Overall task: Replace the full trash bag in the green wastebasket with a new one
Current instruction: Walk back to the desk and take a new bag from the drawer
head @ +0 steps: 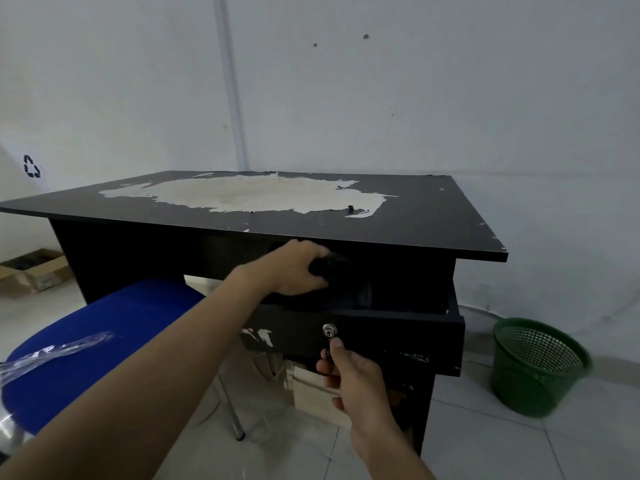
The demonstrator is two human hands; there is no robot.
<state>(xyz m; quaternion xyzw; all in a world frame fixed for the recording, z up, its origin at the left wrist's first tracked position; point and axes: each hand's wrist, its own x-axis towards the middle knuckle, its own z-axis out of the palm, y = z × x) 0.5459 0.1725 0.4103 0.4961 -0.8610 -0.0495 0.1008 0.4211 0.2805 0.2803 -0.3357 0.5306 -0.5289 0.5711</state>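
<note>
The green mesh wastebasket (538, 367) stands on the tiled floor at the right, beside the black desk (433, 216), and shows no bag inside. The desk's drawer (398, 332) is pulled partly out. My left hand (294, 268) reaches into the drawer and grips something black and crumpled, likely a trash bag (329, 266); most of it is lost in the dark drawer. My right hand (346, 372) pinches the drawer's handle just under the silver lock (329, 330).
A blue chair seat (104, 341) sits at the left, tucked against the desk, with clear plastic wrap (52, 355) lying across it. A cardboard box (31, 271) lies on the floor at the far left. White walls stand behind the desk.
</note>
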